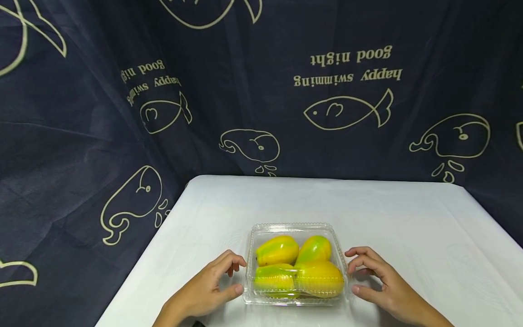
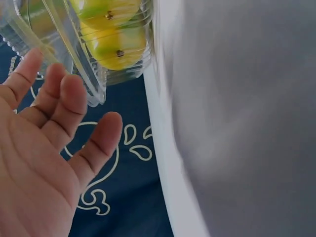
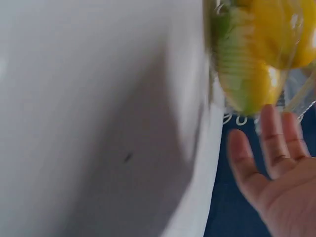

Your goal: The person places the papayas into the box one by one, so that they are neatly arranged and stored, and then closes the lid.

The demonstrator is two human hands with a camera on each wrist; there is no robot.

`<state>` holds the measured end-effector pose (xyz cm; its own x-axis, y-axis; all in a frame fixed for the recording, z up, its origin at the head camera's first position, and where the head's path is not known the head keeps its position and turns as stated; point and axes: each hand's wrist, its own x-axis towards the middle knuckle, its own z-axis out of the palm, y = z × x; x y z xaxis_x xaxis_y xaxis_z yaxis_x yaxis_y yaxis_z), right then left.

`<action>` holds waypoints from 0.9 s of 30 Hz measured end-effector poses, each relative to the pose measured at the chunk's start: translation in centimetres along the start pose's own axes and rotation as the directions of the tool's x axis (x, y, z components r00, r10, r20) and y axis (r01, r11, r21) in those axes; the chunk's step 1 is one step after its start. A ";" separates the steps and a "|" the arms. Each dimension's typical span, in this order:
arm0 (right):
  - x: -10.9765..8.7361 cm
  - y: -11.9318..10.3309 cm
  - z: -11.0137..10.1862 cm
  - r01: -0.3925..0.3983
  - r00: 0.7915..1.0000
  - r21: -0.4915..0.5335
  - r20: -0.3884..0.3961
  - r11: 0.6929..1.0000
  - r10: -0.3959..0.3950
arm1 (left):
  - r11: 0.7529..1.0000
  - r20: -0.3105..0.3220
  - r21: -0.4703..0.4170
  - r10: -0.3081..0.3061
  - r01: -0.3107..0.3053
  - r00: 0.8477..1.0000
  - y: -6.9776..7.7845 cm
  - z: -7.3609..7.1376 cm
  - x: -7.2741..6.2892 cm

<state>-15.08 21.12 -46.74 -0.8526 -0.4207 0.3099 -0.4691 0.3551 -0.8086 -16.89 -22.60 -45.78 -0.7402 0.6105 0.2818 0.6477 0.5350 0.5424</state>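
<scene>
A clear plastic clamshell box [image 1: 290, 302] stands on the table, its lid over the fruit. Inside lie several plump yellow-green fruits [image 1: 278, 250], mango- or papaya-like in shape. To the left of the box is my left hand [image 1: 210, 286], fingers loosely bent and thumb apart, fingertips close to the rim. My right hand [image 1: 377, 284] mirrors it at the right side, its fingertips also near the box wall. Both wrist views show relaxed fingers with nothing between them: the left hand [image 2: 44, 143] below the box's rim, the right hand [image 3: 281, 173] beside the fruit-filled side.
A white cloth covers the table [image 1: 327, 200]. Behind it and at the left hangs a dark blue curtain [image 1: 261, 91] printed with fish, whales and upside-down lettering. A small black object [image 1: 198, 324] shows at the bottom edge by the left wrist.
</scene>
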 end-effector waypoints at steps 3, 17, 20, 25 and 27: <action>-0.1 -0.4 0.2 -0.078 0.997 0.077 0.028 0.994 0.076 | 0.999 0.024 0.014 -0.041 0.040 0.999 0.4 0.1 -0.2; -1.0 -0.9 0.6 -0.384 0.919 0.186 0.179 0.905 0.353 | 0.992 0.043 -0.048 -0.112 0.114 0.993 1.3 0.8 -0.4; -1.1 -0.8 0.6 -0.361 0.924 0.234 0.221 0.903 0.312 | 0.988 0.050 -0.085 -0.123 0.127 0.991 1.2 1.0 -0.4; -1.2 -0.5 0.4 -0.318 0.935 0.298 0.259 0.900 0.244 | 0.973 0.070 -0.173 -0.141 0.152 0.987 1.3 1.3 -0.4; -1.3 -0.5 0.4 -0.320 0.934 0.298 0.259 0.899 0.246 | 0.963 0.084 -0.212 -0.154 0.169 0.985 1.4 1.4 -0.3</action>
<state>-13.71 21.16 -46.95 -0.8524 -0.5214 -0.0392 -0.0804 0.2049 -0.9755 -15.48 -21.17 -46.20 -0.8132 0.5679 0.1274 0.4605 0.4941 0.7374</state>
